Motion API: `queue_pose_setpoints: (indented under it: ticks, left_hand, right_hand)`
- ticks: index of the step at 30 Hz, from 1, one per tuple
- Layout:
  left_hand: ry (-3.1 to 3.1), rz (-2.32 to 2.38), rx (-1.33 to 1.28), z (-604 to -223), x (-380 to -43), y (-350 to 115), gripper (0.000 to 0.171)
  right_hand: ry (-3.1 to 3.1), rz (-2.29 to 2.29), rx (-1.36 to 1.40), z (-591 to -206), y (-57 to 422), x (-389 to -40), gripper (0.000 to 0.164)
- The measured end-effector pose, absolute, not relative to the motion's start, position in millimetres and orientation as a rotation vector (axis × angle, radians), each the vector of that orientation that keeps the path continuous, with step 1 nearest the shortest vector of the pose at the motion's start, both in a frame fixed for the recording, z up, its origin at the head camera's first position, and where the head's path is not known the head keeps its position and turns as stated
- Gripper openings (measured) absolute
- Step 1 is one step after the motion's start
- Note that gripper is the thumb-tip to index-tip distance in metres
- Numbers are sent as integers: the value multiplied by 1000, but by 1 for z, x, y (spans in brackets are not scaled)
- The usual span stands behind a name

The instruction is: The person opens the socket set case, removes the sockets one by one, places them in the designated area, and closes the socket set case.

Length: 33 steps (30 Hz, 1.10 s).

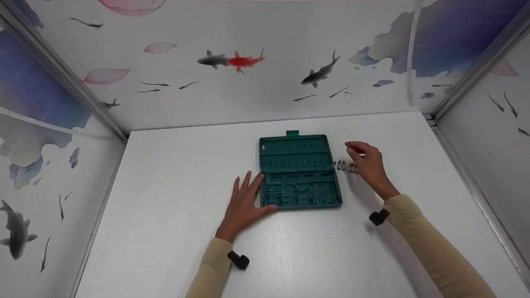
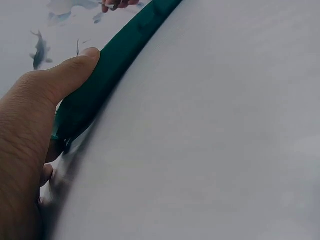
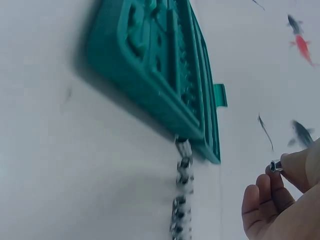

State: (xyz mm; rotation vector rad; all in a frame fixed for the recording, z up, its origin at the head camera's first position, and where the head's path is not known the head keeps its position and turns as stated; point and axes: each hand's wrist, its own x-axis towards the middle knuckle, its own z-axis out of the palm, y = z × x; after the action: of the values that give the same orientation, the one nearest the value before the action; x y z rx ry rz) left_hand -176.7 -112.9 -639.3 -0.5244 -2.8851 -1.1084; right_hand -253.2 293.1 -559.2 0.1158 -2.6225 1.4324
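An open green plastic tool case [image 1: 300, 190] lies flat on the table, its moulded compartments facing up. My left hand [image 1: 244, 207] rests at the case's near left corner, fingers spread along the left side and thumb on the front edge. In the left wrist view the thumb [image 2: 75, 70] presses against the green case wall. Just right of the case's back half, my right hand [image 1: 370, 161] pinches a small shiny metal socket [image 3: 276, 166] between thumb and forefinger, raised above the table. Several similar metal sockets [image 1: 341, 165] stand in a row beside the case, under that hand.
The case's lid half [image 1: 294, 153] lies folded back, with a latch tab [image 1: 292, 133] at its far edge and one small metal piece [image 1: 263, 147] in its left corner. White panels [image 1: 273, 95] printed with fish and petals enclose the white table [image 1: 174, 186].
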Motion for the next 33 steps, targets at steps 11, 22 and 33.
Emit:
queue_pose_setpoints:
  ticks: [11,22,33]
  left_hand:
    - [-2917,-1061,-518,-644,-177,-112,113]
    - [-2910,-1064,-530,-640,-177,-114,112]
    - [-2911,-1094,-515,-638,-177,-113,112]
  right_hand:
    - [-2661,1315,-54,-569,341,-234,32]
    - [-2710,1345,-227,-585,366,-226,34]
    - [-2767,1339,-257,-593,363,-224,33]
